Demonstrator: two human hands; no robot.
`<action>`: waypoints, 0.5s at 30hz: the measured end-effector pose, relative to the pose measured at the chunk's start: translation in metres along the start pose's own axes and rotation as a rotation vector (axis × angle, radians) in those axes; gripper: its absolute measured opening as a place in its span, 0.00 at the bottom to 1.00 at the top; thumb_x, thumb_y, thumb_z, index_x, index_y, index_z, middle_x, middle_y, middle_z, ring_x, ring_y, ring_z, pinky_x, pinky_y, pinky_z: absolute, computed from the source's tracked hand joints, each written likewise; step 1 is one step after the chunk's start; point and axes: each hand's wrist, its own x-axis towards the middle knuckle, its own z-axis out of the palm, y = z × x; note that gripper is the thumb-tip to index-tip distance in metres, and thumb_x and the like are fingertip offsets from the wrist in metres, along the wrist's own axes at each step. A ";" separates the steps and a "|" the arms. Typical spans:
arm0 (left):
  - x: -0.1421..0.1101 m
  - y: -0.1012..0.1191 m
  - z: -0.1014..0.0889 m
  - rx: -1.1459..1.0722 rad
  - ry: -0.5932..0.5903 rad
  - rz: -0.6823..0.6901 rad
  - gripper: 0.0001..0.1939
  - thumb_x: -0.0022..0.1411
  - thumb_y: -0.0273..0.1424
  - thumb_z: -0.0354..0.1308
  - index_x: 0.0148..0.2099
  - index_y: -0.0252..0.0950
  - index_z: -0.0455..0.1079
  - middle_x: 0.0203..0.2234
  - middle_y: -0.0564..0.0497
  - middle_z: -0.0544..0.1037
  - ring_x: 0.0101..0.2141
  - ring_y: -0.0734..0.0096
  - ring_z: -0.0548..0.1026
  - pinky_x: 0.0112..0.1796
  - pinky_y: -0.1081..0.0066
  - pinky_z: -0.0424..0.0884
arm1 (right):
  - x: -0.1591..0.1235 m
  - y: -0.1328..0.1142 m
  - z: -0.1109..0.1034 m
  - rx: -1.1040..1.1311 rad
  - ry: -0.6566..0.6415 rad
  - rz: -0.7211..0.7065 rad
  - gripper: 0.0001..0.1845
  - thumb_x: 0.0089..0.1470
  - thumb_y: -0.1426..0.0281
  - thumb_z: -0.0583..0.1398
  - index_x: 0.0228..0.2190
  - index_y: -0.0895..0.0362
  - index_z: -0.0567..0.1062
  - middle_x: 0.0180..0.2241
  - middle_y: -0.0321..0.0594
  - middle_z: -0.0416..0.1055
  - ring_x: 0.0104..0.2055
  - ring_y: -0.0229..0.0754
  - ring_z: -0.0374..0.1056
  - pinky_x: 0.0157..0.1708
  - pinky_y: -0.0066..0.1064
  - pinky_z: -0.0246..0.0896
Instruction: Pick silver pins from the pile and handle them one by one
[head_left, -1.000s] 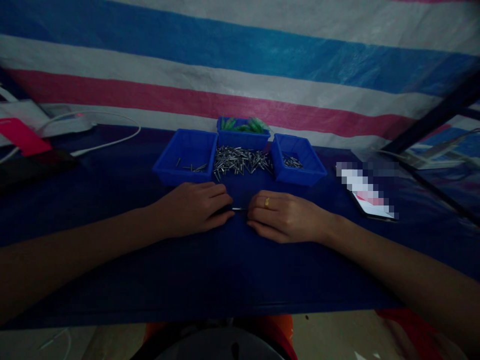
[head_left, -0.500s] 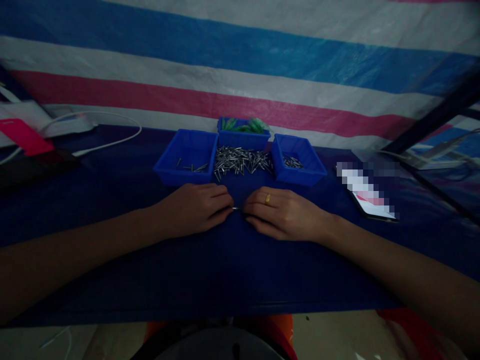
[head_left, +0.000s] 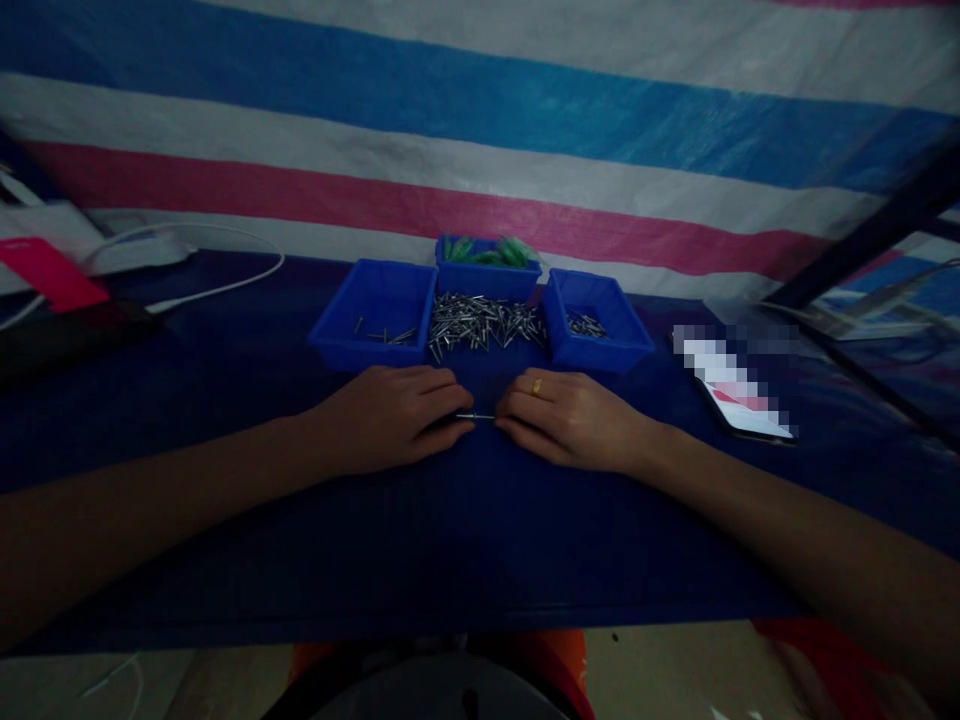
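Note:
A thin silver blind rivet (head_left: 480,416) lies level between my two hands, its flange showing near the middle. My left hand (head_left: 401,418) is closed on its thicker end, between thumb and fingers. The fingertips of my right hand (head_left: 570,420), which wears a gold ring, pinch the tip of its thin pin. Just beyond my hands is a loose pile of similar rivets (head_left: 484,322) on the blue table (head_left: 465,550). The fingers partly cover both rivet ends.
A blue bin (head_left: 345,340) with a few rivets stands left of the pile, another blue bin (head_left: 607,345) with several rivets right of it. Behind is a bin (head_left: 487,283) of green items. A phone (head_left: 739,395) lies right; a white cable (head_left: 247,280) lies left.
My right hand has shifted slightly to the right, away from my left hand. More of the rivet and its thin pin now shows between them.

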 end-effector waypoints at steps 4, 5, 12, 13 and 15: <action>-0.001 0.001 0.001 0.006 0.067 0.056 0.14 0.72 0.34 0.46 0.42 0.34 0.71 0.32 0.51 0.77 0.31 0.72 0.76 0.31 0.74 0.69 | 0.000 -0.003 -0.001 0.043 -0.003 -0.007 0.16 0.68 0.70 0.48 0.35 0.61 0.73 0.30 0.41 0.71 0.31 0.38 0.65 0.34 0.29 0.63; -0.001 0.001 0.001 -0.003 0.083 0.069 0.13 0.72 0.33 0.46 0.42 0.34 0.71 0.31 0.51 0.77 0.31 0.73 0.76 0.31 0.74 0.70 | 0.001 -0.003 -0.001 0.051 -0.005 -0.010 0.16 0.68 0.70 0.48 0.35 0.61 0.73 0.30 0.41 0.71 0.31 0.38 0.65 0.35 0.29 0.63; 0.004 0.007 -0.005 -0.098 0.133 0.164 0.11 0.71 0.29 0.48 0.40 0.34 0.71 0.31 0.50 0.78 0.31 0.76 0.75 0.33 0.76 0.72 | 0.002 -0.004 -0.001 0.094 -0.019 -0.026 0.17 0.68 0.68 0.48 0.36 0.61 0.73 0.31 0.43 0.72 0.33 0.40 0.65 0.37 0.31 0.63; 0.004 0.007 -0.006 -0.109 0.128 0.181 0.10 0.70 0.28 0.49 0.41 0.34 0.72 0.32 0.50 0.79 0.31 0.76 0.75 0.33 0.76 0.72 | 0.002 -0.004 -0.001 0.099 -0.020 -0.029 0.16 0.68 0.68 0.48 0.36 0.62 0.73 0.31 0.43 0.72 0.33 0.40 0.66 0.37 0.31 0.63; 0.004 0.008 -0.006 -0.133 0.119 0.196 0.09 0.69 0.26 0.49 0.40 0.34 0.72 0.33 0.50 0.79 0.33 0.75 0.75 0.34 0.76 0.73 | 0.002 -0.004 -0.001 0.105 -0.020 -0.031 0.17 0.68 0.67 0.48 0.37 0.62 0.73 0.32 0.43 0.72 0.33 0.40 0.66 0.37 0.31 0.63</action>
